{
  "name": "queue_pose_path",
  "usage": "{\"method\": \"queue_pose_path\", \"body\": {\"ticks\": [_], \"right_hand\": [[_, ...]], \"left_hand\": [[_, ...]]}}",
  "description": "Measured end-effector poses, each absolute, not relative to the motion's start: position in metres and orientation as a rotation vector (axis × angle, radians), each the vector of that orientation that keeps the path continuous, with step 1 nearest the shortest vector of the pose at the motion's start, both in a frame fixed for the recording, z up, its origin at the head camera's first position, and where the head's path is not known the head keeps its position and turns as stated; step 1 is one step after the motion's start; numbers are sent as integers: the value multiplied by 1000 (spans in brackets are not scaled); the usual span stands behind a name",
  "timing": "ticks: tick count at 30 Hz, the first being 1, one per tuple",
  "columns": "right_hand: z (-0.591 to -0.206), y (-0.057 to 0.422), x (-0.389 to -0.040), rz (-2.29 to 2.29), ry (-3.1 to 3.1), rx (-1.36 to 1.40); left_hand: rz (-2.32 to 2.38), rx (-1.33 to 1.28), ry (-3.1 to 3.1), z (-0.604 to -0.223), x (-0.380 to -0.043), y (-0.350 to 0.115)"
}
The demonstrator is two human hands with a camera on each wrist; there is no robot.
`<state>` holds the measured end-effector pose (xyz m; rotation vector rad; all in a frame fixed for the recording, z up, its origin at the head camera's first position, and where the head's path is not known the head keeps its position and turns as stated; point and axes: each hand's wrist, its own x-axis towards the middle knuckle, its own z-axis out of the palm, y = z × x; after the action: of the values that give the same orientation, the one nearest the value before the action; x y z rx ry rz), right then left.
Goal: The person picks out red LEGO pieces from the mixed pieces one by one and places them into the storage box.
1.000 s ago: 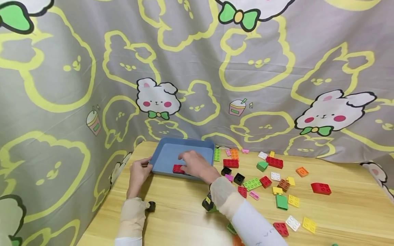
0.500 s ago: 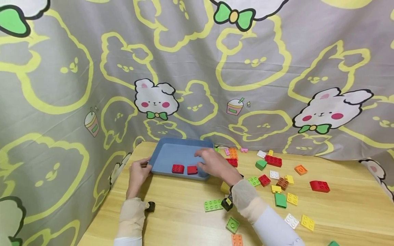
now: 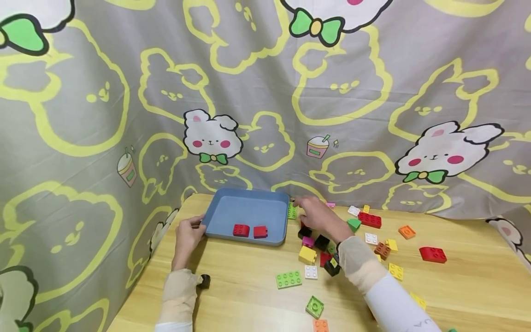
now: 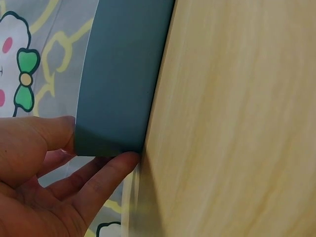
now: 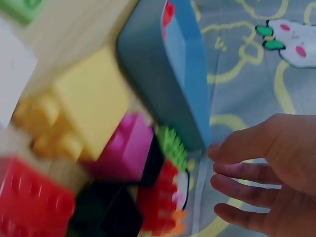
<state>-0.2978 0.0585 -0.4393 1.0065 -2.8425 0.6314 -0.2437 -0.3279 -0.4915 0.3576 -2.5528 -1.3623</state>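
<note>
A blue tray [image 3: 249, 207] lies at the back left of the table, with a red brick [image 3: 241, 230] and a second red brick [image 3: 260, 231] inside near its front wall. My left hand [image 3: 188, 237] holds its front left corner; in the left wrist view the thumb is at the rim and the fingers are at the lower edge of the tray wall [image 4: 123, 74]. Just right of the tray, my right hand [image 3: 317, 214] hovers over loose bricks, fingers spread and holding nothing. Below it are a light green brick [image 3: 292, 210], a magenta brick [image 5: 126, 148] and a yellow brick [image 5: 94, 98].
Many coloured bricks are scattered over the right side of the wooden table [image 3: 240, 286]. Nearer me lie a long light green brick [image 3: 289, 279], a white brick [image 3: 311, 272] and a green brick [image 3: 315, 307]. A patterned curtain [image 3: 257, 92] hangs behind the table.
My right hand has left the inside of the tray and moved right, over the loose bricks. The two red bricks stay in the tray. My left hand has kept its place.
</note>
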Motion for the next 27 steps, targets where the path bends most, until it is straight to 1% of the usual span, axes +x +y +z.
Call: {"method": "queue_pose_path", "body": {"ticks": [8,15,27], "right_hand": [[-457,73,-302,588,-3003,958],[-466,74,-306,510,-2961,1027],[-465,75,-305,595,-3024,975]], "left_hand": [[-1330,344,-2561,-493,-244,-328],[-1333,356,-2557,-494,-243,-327],[-1413,399,-2540,-492,-243,-325]]}}
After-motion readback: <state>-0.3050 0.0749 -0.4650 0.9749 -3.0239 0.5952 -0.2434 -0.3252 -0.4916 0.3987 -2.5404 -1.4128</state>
